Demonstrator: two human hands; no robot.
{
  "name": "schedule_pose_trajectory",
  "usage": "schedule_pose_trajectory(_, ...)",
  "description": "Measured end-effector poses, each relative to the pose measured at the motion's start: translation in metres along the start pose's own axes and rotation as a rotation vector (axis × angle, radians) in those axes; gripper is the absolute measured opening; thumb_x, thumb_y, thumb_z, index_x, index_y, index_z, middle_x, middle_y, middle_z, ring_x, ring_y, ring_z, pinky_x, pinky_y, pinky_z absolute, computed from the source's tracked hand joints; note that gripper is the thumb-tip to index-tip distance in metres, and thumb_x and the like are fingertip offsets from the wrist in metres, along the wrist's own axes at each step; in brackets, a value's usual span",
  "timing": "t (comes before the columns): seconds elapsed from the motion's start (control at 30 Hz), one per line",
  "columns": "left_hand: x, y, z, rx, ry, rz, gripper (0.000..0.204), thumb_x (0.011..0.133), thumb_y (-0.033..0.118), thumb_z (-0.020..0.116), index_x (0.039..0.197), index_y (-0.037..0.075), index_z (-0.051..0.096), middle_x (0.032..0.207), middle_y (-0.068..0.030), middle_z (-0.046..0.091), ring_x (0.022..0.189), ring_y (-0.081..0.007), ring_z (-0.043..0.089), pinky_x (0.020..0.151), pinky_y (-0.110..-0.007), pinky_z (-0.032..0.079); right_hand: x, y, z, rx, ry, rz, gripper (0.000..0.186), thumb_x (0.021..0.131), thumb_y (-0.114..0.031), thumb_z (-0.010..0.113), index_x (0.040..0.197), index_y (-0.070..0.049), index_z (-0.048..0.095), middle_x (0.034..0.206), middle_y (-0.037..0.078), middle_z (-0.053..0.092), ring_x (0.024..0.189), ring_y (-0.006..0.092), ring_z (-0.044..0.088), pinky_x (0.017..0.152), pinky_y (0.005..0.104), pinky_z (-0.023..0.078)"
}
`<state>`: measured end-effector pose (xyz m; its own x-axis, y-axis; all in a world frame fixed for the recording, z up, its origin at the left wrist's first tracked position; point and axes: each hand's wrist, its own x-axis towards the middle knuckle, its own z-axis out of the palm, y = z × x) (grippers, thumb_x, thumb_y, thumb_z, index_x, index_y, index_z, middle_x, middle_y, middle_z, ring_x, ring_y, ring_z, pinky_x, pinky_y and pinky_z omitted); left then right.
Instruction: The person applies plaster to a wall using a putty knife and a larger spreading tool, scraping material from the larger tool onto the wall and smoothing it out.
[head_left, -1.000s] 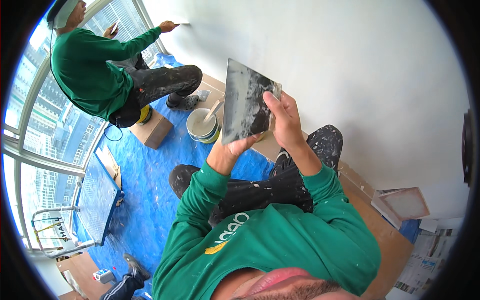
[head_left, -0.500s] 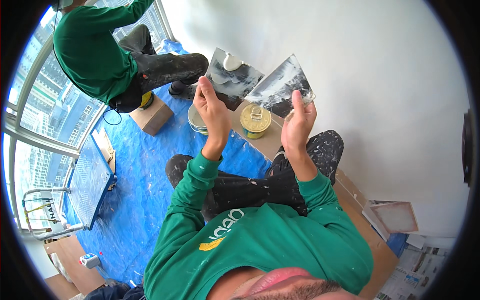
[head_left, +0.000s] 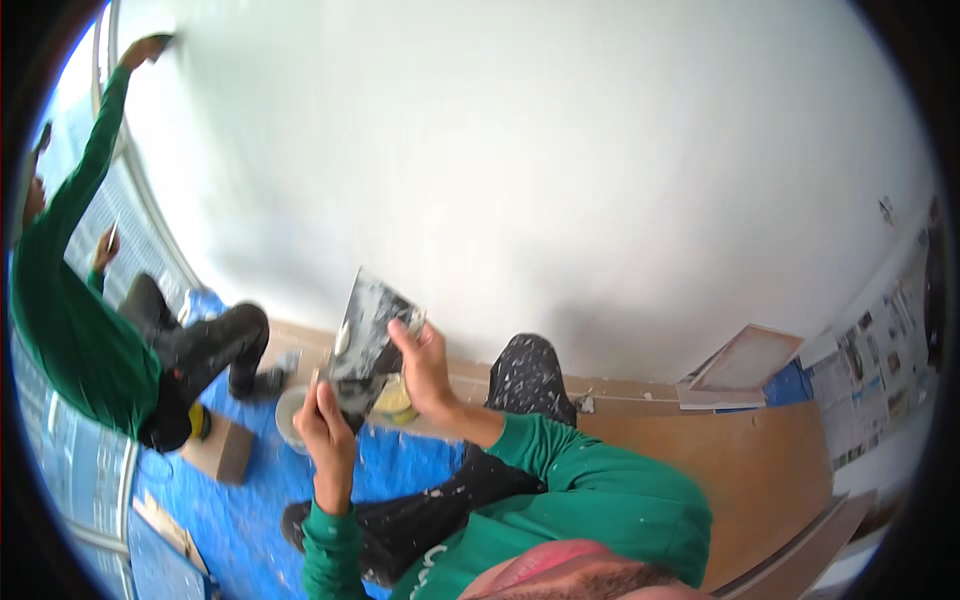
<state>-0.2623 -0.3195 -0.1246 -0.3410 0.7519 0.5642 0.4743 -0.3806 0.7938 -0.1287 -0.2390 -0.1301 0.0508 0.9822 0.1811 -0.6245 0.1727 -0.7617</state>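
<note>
My left hand point(head_left: 330, 438) grips a wide putty knife, its thumb pointing up. My right hand point(head_left: 424, 375) is closed on a second wide putty knife point(head_left: 378, 305), thumb on its flat face. The two blades overlap in front of me, and I cannot tell exactly where one ends and the other begins. Both are streaked with white and dark smears. A small lump of white putty point(head_left: 343, 338) sits at the left edge of the blades. Below them, partly hidden, are a yellow-lidded tin point(head_left: 394, 402) and a pale round tub point(head_left: 290, 415).
At left a co-worker in a green sleeve point(head_left: 88, 165) reaches up to the white wall point(head_left: 560, 150) with a dark scraper point(head_left: 165, 42). A cardboard box point(head_left: 220, 452) stands on blue sheeting point(head_left: 262, 520). Brown board point(head_left: 740, 465) lies at right, near a leaning panel point(head_left: 748, 358).
My view has swung right and up toward the wall. The two putty knives, held apart before, now overlap. The co-worker's arm shows stretched up against the wall.
</note>
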Motion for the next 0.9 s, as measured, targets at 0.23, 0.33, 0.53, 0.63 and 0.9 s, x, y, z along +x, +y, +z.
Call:
schedule_pose_trajectory(0.23,0.001,-0.013,0.008,-0.113,-0.001,-0.017,0.042,0.107,0.024,0.045,0.073,-0.002,0.045,0.06,0.0017,0.033,0.061,-0.0065,0.028,0.052,-0.033,0.019,0.021,-0.021,0.01,0.017,0.102,-0.039,0.02,0.101,-0.025,0.06,0.087,-0.011,0.058,0.068,-0.012,0.044,0.056,-0.0022,0.033,0.046,0.0201,0.026)
schedule_pose_trajectory(0.33,-0.001,-0.021,0.006,-0.495,0.186,-0.204,0.042,0.106,0.033,0.048,0.079,0.0,0.052,0.073,0.0027,0.048,0.069,-0.0069,0.041,0.061,-0.028,0.033,0.03,-0.021,0.012,0.001,0.086,-0.192,0.021,0.102,-0.026,0.058,0.087,-0.011,0.057,0.069,-0.011,0.044,0.061,-0.0022,0.036,0.052,0.0183,0.029)
schedule_pose_trajectory(0.53,0.016,-0.017,0.019,-1.231,0.246,-0.605,0.041,0.104,0.037,0.051,0.123,0.002,0.06,0.121,-0.0063,0.067,0.109,-0.0204,0.065,0.1,-0.037,0.049,0.021,-0.02,0.016,-0.228,-0.022,-0.578,0.023,0.105,-0.016,0.05,0.105,0.006,0.056,0.092,0.004,0.06,0.079,0.0064,0.05,0.069,0.0218,0.042)
schedule_pose_trajectory(0.63,0.017,-0.009,0.019,-1.2,0.308,-0.589,0.04,0.104,0.037,0.051,0.121,0.002,0.061,0.116,-0.0067,0.069,0.105,-0.0189,0.067,0.096,-0.035,0.051,0.002,-0.005,0.02,-0.407,-0.214,-0.738,0.025,0.103,-0.01,0.049,0.111,0.013,0.055,0.098,0.01,0.065,0.083,0.0117,0.06,0.071,0.0259,0.049)
schedule_pose_trajectory(0.9,0.023,-0.007,-0.022,-1.1,0.567,-0.567,0.038,0.106,0.033,0.049,0.109,-0.002,0.063,0.1,-0.0064,0.069,0.086,-0.0135,0.065,0.081,-0.029,0.054,-0.008,0.056,-0.023,-0.865,-0.705,-0.502,0.015,0.098,-0.01,0.055,0.096,0.003,0.062,0.079,0.018,0.061,0.068,0.0341,0.06,0.064,0.0411,0.048)
